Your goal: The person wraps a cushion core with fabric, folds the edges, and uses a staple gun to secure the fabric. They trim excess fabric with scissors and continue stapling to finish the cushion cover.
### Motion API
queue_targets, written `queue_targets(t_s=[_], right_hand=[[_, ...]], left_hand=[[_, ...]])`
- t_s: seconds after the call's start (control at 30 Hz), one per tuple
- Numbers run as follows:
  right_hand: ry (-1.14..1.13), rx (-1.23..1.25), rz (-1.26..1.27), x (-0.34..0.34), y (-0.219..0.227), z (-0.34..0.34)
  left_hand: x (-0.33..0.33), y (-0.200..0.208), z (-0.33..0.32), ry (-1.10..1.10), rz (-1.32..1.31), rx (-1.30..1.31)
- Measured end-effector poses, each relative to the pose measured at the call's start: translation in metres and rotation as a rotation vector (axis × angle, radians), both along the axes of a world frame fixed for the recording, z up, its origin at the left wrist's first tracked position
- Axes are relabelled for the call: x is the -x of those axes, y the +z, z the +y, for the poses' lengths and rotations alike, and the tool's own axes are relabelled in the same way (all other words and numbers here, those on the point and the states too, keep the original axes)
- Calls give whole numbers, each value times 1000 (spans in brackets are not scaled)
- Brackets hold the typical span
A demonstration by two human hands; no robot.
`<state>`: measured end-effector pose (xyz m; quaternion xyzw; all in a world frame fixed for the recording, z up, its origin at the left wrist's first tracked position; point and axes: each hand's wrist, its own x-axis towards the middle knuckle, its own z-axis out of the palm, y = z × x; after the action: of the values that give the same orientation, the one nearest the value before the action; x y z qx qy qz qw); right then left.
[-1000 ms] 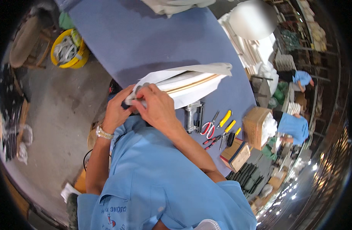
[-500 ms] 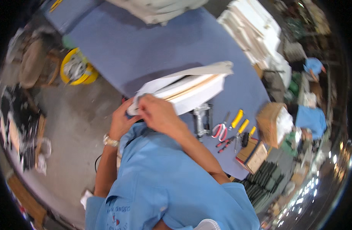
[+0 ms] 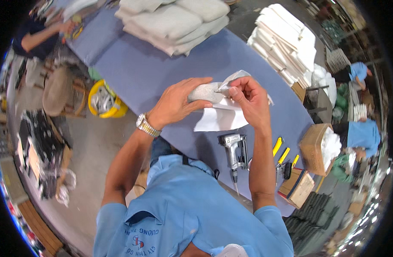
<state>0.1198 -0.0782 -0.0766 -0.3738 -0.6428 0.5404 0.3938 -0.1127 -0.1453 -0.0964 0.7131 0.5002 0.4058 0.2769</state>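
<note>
A light grey fabric-covered padded piece [image 3: 203,93] with white material [image 3: 222,120] hanging beneath it is held up over the blue table. My left hand [image 3: 177,100] is closed round its left end, thumb below and fingers above. At the other end my right hand [image 3: 251,99] pinches a loose fold of the grey fabric [image 3: 237,77] between thumb and fingers. Part of the piece is hidden behind my right hand. A silver pneumatic staple gun [image 3: 234,150] lies on the table just below the hands.
Yellow-handled tools [image 3: 283,155] lie beside my right forearm, near a small box [image 3: 296,187]. Stacked grey padded pieces [image 3: 175,23] stand at the far edge. White folded pieces [image 3: 284,43] and an open carton [image 3: 318,150] are right; a yellow bucket [image 3: 106,100] is left. Another person's arm [image 3: 44,36] shows upper left.
Both hands have moved up and right with the padded piece, away from my body. They have spread apart, and the piece now shows its grey side. The staple gun has come into fuller view.
</note>
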Motion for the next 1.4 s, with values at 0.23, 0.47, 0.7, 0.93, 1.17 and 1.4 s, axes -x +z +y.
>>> queue_targets(t_s=[0.23, 0.47, 0.7, 0.93, 1.17, 1.4], right_hand=[[-181, -350, -403, -35, 23, 30], [-367, -433, -184, -77, 46, 48], [-656, -564, -158, -129, 28, 56], [-931, -428, -57, -158, -7, 35], [-1153, -494, 62, -85, -21, 11], [-1015, -400, -162, -4, -20, 32]], left_hand=[[-36, 49, 72, -55, 212, -126], [-93, 82, 140, -217, 305, -288], [-157, 98, 199, -431, 243, -725], [-192, 45, 220, -169, -324, -657], [-165, -178, 231, -135, -977, 429], [-153, -207, 226, -236, -1073, 738]])
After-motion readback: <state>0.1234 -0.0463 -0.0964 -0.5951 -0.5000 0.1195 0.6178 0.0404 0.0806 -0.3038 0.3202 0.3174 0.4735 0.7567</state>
